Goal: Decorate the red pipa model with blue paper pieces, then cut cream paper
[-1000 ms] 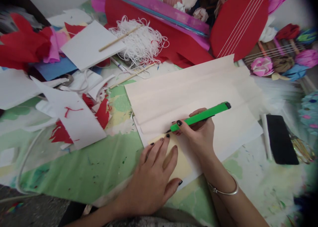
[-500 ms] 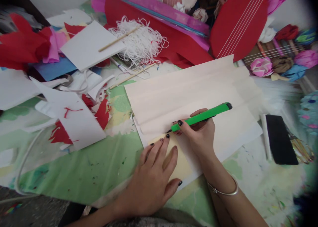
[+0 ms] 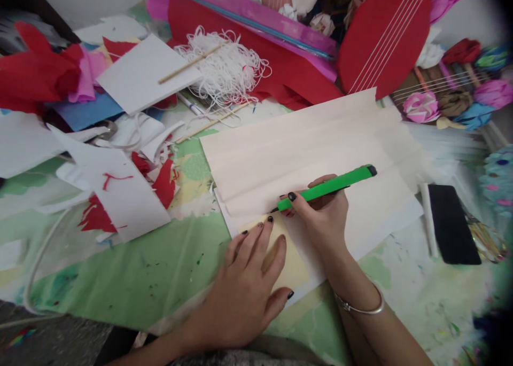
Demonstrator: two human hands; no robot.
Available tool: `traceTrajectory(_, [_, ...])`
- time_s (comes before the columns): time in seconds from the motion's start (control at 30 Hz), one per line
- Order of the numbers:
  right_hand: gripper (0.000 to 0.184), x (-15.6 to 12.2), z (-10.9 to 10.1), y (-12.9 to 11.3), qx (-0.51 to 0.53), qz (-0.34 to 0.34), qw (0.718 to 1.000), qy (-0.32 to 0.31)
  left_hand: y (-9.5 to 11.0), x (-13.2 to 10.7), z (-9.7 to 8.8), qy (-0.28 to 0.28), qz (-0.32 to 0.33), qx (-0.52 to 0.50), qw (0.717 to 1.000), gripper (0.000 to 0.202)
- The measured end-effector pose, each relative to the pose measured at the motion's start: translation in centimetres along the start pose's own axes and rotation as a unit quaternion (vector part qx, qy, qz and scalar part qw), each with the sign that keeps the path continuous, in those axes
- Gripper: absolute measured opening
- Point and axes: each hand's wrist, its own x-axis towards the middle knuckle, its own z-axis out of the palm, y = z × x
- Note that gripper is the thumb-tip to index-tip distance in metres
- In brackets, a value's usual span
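My right hand [image 3: 320,216] grips a bright green utility knife [image 3: 331,185], its tip down on a cream folded paper sheet [image 3: 304,147] near the sheet's lower left corner. My left hand [image 3: 248,286] lies flat with fingers spread on a pale yellow card [image 3: 294,267] that rests on the sheet, just left of the knife tip. A silver bangle [image 3: 360,307] circles my right wrist.
A black phone [image 3: 452,224] lies to the right beside a white stick. White cards and red scraps [image 3: 120,189] litter the left. Tangled white string [image 3: 224,67], red and pink sheets and paper flowers [image 3: 422,107] crowd the back. A paint-stained green cover [image 3: 140,275] lies underneath.
The knife and my right hand have edged slightly to the right. My left hand stays put.
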Motion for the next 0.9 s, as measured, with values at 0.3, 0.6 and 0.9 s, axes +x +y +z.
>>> traceTrajectory(0.3, [0.039, 0.07, 0.09, -0.16, -0.007, -0.007, 1.000, 0.017, -0.01, -0.05, -0.04, -0.005, 0.003, 0.006, 1.000, 0.059])
traceTrajectory(0.6, [0.041, 0.09, 0.09, -0.17, -0.011, -0.002, 1.000, 0.028, -0.05, 0.14, -0.02, -0.003, 0.005, 0.004, 1.000, 0.059])
traceTrajectory(0.9, [0.041, 0.08, 0.04, -0.14, -0.023, -0.003, 0.999, 0.035, 0.04, -0.04, 0.11, 0.004, -0.002, -0.008, 1.000, 0.060])
